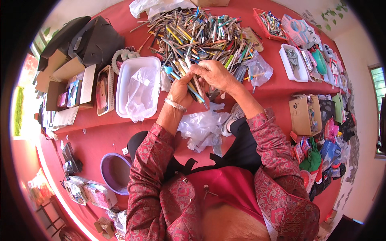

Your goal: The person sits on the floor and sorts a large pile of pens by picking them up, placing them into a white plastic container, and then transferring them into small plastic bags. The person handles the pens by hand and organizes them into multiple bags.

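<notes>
My left hand is closed round several pens, one of them blue with a round blue top, others whitish and brown. Close against it, my right hand pinches the upper end of a whitish pen in the same bunch. Just beyond both hands spreads a big heap of loose pens and pencils in many colours. Crumpled clear plastic bags lie below my hands, between my legs. My fingers hide the lower parts of some of the held pens.
Left of my hands stands a white plastic tub with a clear bag inside. Beyond it are a cream basket and an open cardboard box. A purple bucket sits lower left. On the right are a white tray, a red basket and a cardboard box.
</notes>
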{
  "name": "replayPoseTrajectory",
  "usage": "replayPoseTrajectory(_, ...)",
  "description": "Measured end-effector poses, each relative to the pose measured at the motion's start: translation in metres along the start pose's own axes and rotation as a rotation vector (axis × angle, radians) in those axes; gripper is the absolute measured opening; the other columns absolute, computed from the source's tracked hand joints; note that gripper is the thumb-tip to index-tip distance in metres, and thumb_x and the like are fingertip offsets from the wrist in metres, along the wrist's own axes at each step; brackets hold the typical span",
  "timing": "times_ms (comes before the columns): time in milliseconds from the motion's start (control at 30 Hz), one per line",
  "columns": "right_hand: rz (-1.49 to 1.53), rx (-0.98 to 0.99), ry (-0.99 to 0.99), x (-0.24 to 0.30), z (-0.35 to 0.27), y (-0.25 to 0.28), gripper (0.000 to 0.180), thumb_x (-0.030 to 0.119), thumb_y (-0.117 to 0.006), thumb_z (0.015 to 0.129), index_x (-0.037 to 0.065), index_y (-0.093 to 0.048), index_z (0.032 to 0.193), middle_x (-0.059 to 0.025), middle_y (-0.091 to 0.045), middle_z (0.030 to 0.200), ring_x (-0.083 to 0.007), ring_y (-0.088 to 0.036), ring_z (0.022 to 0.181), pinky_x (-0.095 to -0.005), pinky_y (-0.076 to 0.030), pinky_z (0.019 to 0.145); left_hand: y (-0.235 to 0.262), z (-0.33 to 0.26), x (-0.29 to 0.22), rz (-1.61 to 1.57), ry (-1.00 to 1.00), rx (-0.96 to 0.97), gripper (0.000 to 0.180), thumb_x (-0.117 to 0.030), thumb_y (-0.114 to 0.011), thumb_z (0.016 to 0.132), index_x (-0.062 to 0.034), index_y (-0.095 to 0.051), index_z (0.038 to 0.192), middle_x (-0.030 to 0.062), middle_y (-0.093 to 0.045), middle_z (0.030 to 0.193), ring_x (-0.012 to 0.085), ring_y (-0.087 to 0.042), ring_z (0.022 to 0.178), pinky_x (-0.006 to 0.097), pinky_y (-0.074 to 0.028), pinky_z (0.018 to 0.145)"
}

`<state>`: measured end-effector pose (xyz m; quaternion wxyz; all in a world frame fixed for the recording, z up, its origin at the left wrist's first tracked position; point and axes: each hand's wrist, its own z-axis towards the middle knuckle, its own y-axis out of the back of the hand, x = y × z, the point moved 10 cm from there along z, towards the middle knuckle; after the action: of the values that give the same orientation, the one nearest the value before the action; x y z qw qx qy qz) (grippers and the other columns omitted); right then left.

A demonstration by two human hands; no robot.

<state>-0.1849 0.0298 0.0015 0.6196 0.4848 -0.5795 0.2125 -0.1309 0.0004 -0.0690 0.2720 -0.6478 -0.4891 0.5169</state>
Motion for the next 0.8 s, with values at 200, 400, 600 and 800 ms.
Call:
replayPoseTrajectory(200, 0.316, 0.118, 0.003, 0.002, -0.002, -0.012, 0.026, 0.019, -0.058, 0.079, 0.0, -0.046, 0.092, -0.0066, -0.056, 0.061, -0.0121, -0.055, 0.046, -0.0219, -0.042, 0.038, -0.008, -0.007, -0.008, -0.002, -0.003, 0.039, 0.022, -0.019, -0.037, 0.09, -0.0004, -0.048, 0.094, 0.0112, -0.056, 0.078, 0.0219, -0.057, 0.066, 0.034, -0.049, 0.058)
replayPoseTrajectory(400, 0.166, -0.114, 0.066, 0.008, -0.002, 0.005, 0.016, 0.012, -0.058, 0.076, -0.002, -0.055, 0.068, -0.0056, -0.057, 0.056, -0.0092, -0.055, 0.046, -0.0223, -0.043, 0.04, -0.006, -0.008, -0.01, -0.026, -0.032, 0.009, 0.019, -0.016, -0.039, 0.089, 0.0011, -0.048, 0.094, 0.0114, -0.056, 0.078, 0.0193, -0.056, 0.064, 0.033, -0.05, 0.06)
replayPoseTrajectory(600, 0.284, -0.136, -0.049, -0.009, 0.005, 0.032, 0.018, 0.014, -0.057, 0.076, 0.0, -0.055, 0.066, -0.0018, -0.048, 0.051, -0.0079, -0.043, 0.037, -0.0212, -0.032, 0.033, 0.005, -0.008, -0.018, 0.17, 0.014, -0.06, 0.022, -0.014, -0.043, 0.087, 0.0051, -0.053, 0.089, 0.0128, -0.058, 0.082, 0.0151, -0.056, 0.064, 0.026, -0.049, 0.062)
replayPoseTrajectory(800, 0.402, -0.023, -0.133, -0.017, 0.004, 0.016, 0.017, 0.018, -0.061, 0.076, 0.003, -0.056, 0.072, 0.0049, -0.044, 0.053, -0.0007, -0.034, 0.04, -0.0146, -0.025, 0.032, -0.015, -0.018, 0.012, 0.244, 0.159, 0.041, 0.023, -0.013, -0.043, 0.087, 0.004, -0.052, 0.1, 0.0137, -0.059, 0.086, 0.0241, -0.059, 0.078, 0.034, -0.05, 0.071)
